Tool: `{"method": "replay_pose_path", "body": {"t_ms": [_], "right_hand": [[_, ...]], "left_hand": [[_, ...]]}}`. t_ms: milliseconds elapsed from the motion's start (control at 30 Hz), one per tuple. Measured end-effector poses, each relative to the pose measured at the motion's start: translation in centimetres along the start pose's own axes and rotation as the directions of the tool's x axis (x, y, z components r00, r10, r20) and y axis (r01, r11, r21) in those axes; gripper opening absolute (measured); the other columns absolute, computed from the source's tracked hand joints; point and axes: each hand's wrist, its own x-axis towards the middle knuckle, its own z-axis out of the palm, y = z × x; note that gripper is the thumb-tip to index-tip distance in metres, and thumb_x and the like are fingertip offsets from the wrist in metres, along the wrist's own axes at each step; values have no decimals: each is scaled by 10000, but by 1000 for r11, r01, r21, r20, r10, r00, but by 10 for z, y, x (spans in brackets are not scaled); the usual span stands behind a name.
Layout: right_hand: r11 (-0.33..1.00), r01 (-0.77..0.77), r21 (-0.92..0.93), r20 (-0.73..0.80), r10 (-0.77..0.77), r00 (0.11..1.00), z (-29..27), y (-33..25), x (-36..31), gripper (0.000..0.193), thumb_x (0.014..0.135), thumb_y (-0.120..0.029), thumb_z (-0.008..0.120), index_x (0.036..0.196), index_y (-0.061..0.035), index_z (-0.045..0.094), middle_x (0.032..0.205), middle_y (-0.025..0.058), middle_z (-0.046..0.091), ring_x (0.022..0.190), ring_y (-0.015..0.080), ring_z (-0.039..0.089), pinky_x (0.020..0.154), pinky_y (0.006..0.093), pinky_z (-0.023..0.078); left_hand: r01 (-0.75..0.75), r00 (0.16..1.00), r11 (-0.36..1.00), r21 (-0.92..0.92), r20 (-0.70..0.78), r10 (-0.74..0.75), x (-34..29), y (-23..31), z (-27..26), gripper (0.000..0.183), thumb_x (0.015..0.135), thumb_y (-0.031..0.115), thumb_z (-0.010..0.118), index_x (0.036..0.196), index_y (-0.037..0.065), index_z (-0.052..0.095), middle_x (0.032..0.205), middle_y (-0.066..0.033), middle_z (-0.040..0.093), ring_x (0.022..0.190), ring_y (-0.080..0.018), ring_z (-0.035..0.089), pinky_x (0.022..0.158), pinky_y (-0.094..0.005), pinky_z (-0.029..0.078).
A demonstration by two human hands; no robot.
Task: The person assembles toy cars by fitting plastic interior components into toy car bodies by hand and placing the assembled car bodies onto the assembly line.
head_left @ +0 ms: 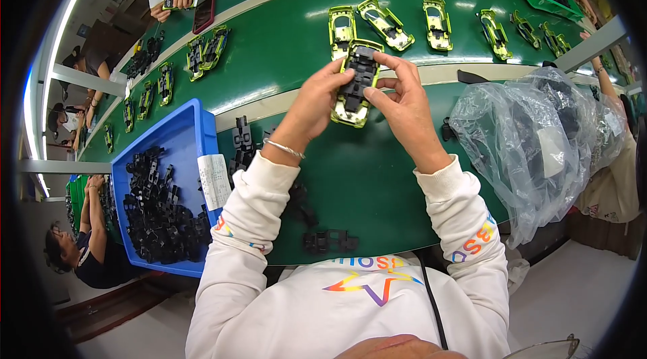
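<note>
Between both hands, over the near green table, is a yellow-green toy car body [350,118], its hollow underside facing up. A black plastic insert [358,84] lies inside that shell. My left hand [311,100] grips the shell's left side, with its thumb on the insert. From the right, my right hand [406,104] is closed round the other side, its thumb against the insert's edge and a finger near the top end. Whether the insert is fully seated I cannot tell. Just beyond the hands, another car body [342,27] lies on the green belt.
A blue bin [202,131] of black plastic parts [162,207] stands at left. Loose black parts [330,242] lie on the near table. A clear plastic bag [505,136] sits at right. More car bodies [437,24] line the belt; a co-worker's hands [183,0] work across it.
</note>
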Motion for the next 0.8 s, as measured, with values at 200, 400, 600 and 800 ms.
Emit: {"method": "replay_pose_path", "body": {"t_ms": [200,400,600,800], "right_hand": [[959,-2,-283,65,21,998,-52,-9,-16,417,856,-64,657,1269,-49,604,1203,100,548,917,171,620,704,274,503],[767,-12,-641,-9,8,1000,-118,-11,-46,251,865,-53,652,1113,-23,669,1017,116,655,830,238,650,715,333,510],[598,-36,-801,-95,-67,993,-148,-20,-63,215,863,-34,658,1078,-35,671,997,122,678,840,307,651,736,373,516],[686,207,-697,201,-90,975,-71,-27,-75,251,817,-33,702,1065,-38,664,1017,111,670,884,301,648,754,373,523]], "left_hand": [[-92,919,973,210,-358,164,81,18,-124,426,954,74,561,1345,-87,506,1160,-138,653,1022,-193,623,916,-318,495],[35,821,799,600,-473,319,141,53,-211,450,921,69,573,1359,-33,552,1167,-164,666,987,-235,633,892,-353,490],[-18,601,-195,981,166,782,146,41,-143,547,882,280,628,1292,-61,509,1180,-266,623,1050,-434,599,934,-459,477],[-518,812,467,717,240,533,134,5,-57,356,818,280,689,1034,-4,706,908,-254,706,925,-410,679,811,-435,539]]}}
